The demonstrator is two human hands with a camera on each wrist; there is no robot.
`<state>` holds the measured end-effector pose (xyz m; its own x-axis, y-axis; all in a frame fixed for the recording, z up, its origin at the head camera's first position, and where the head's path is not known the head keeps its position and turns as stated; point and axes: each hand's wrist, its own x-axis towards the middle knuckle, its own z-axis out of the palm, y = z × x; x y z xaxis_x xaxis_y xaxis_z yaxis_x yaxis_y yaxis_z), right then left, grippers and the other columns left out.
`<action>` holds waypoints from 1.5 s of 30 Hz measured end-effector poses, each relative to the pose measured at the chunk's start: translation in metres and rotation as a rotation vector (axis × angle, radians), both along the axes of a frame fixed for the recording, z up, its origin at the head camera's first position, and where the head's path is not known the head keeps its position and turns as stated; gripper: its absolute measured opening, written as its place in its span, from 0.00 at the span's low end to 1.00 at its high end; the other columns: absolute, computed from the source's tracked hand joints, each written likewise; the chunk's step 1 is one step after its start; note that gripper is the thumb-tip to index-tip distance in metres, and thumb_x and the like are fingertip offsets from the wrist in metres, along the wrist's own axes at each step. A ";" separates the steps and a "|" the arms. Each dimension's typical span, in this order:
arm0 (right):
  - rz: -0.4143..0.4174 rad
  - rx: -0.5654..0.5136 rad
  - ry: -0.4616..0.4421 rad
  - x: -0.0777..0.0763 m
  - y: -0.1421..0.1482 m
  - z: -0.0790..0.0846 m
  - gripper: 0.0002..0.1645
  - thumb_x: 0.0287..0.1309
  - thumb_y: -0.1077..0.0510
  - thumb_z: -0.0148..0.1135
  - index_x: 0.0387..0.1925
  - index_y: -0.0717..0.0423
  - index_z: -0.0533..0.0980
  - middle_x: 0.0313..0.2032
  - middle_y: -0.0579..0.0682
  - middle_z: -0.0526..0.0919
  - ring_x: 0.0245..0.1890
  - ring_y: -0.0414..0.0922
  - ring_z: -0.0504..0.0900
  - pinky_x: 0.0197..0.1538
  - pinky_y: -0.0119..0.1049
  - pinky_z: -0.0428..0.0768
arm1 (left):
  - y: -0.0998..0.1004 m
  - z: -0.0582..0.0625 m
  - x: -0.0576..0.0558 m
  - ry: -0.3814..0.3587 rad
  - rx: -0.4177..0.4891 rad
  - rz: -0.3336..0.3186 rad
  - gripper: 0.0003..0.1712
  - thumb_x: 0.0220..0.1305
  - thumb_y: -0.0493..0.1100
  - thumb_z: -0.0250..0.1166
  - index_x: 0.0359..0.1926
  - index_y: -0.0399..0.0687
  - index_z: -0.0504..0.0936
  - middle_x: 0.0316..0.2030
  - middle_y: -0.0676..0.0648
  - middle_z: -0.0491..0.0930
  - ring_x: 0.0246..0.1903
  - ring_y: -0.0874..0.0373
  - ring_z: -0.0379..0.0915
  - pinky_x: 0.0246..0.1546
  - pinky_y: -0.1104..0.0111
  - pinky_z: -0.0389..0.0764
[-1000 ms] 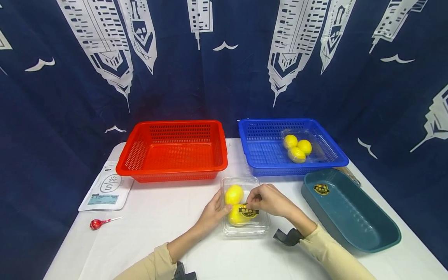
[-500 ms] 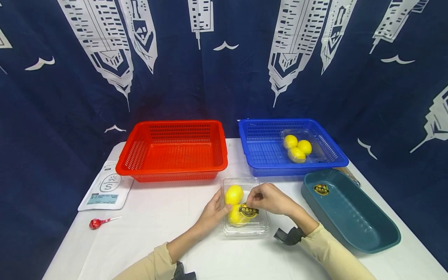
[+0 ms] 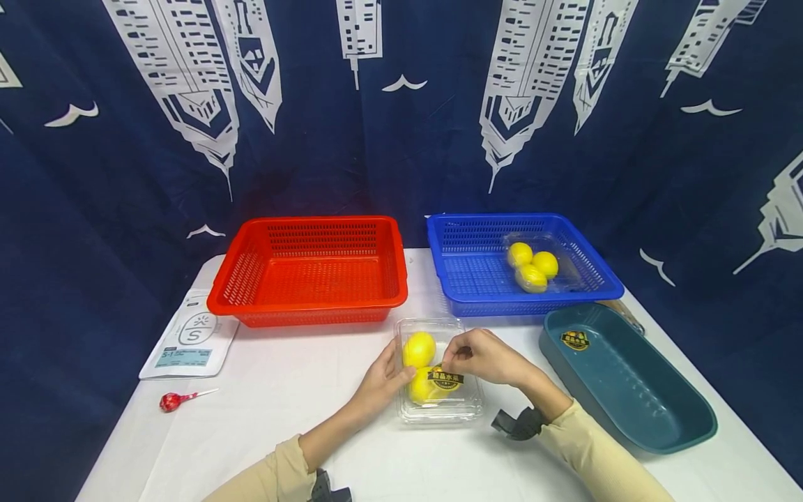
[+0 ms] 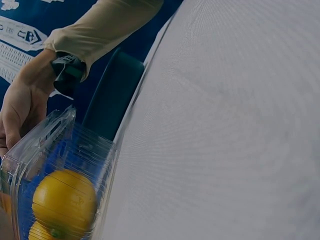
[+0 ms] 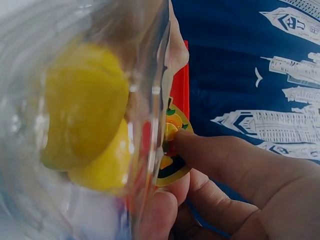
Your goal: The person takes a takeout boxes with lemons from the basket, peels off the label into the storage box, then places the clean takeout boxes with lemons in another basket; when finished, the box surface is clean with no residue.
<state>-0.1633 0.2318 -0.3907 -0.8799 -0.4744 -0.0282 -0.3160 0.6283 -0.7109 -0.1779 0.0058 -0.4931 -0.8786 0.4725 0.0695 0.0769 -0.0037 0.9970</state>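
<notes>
A clear plastic clamshell box [image 3: 442,413] with yellow lemons [image 3: 419,347] inside sits on the white table in front of the person. My left hand [image 3: 373,385] grips its left side, thumb over the lid's edge. A round black-and-gold fruit sticker [image 3: 447,378] lies against the lid. Curled fingers of my right hand [image 3: 484,357] pinch at the sticker's upper edge. In the right wrist view the thumb [image 5: 192,145] overlaps the sticker [image 5: 172,172], with other fingers below it by the lid. The left wrist view has a lemon [image 4: 65,202] behind the box wall [image 4: 102,200].
Behind stand a red basket [image 3: 307,314] and a blue basket [image 3: 477,303], the blue one with another box of lemons [image 3: 532,277]. A teal tray [image 3: 652,380] carrying a similar sticker [image 3: 575,340] is at right. A white pouch [image 3: 194,341] and red lollipop [image 3: 171,401] lie left.
The right fingers have shifted slightly up and back at the sticker, whose upper edge lies flatter against the lid. The left hand and box stay in place.
</notes>
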 end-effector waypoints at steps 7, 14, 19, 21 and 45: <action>-0.005 -0.019 -0.022 0.000 0.001 -0.001 0.02 0.54 0.63 0.67 0.29 0.59 0.83 0.23 0.46 0.82 0.21 0.33 0.72 0.28 0.24 0.73 | 0.001 0.000 0.000 -0.005 -0.004 0.005 0.45 0.68 0.41 0.58 0.75 0.32 0.42 0.75 0.33 0.44 0.74 0.37 0.46 0.73 0.51 0.54; 0.009 -0.034 -0.025 0.000 0.002 -0.001 0.02 0.54 0.63 0.67 0.29 0.59 0.83 0.23 0.46 0.83 0.22 0.33 0.72 0.29 0.25 0.74 | 0.001 0.000 0.000 -0.007 -0.004 0.008 0.45 0.68 0.41 0.58 0.75 0.31 0.42 0.75 0.32 0.44 0.73 0.37 0.46 0.73 0.51 0.54; 0.015 -0.044 -0.026 0.000 0.003 0.000 0.02 0.54 0.63 0.67 0.29 0.60 0.82 0.24 0.47 0.83 0.22 0.33 0.73 0.29 0.25 0.75 | 0.001 0.000 0.000 -0.004 0.007 0.002 0.45 0.68 0.41 0.57 0.75 0.32 0.42 0.75 0.32 0.45 0.73 0.37 0.47 0.73 0.51 0.54; 0.017 -0.048 -0.027 0.000 0.003 0.000 0.03 0.54 0.63 0.67 0.30 0.60 0.82 0.24 0.47 0.83 0.22 0.33 0.73 0.29 0.25 0.75 | 0.001 -0.001 0.000 -0.007 0.012 0.000 0.45 0.68 0.41 0.57 0.75 0.32 0.42 0.75 0.33 0.45 0.73 0.37 0.47 0.73 0.51 0.54; 0.022 -0.097 -0.070 -0.001 0.008 -0.003 0.04 0.54 0.63 0.67 0.32 0.62 0.82 0.27 0.50 0.85 0.25 0.34 0.74 0.32 0.25 0.75 | 0.001 0.000 0.000 -0.016 0.013 0.006 0.45 0.68 0.41 0.58 0.75 0.33 0.42 0.75 0.33 0.45 0.74 0.38 0.46 0.74 0.51 0.52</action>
<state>-0.1646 0.2398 -0.3937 -0.8667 -0.4970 -0.0422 -0.2761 0.5486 -0.7892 -0.1776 0.0068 -0.4933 -0.8825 0.4663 0.0614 0.0610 -0.0159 0.9980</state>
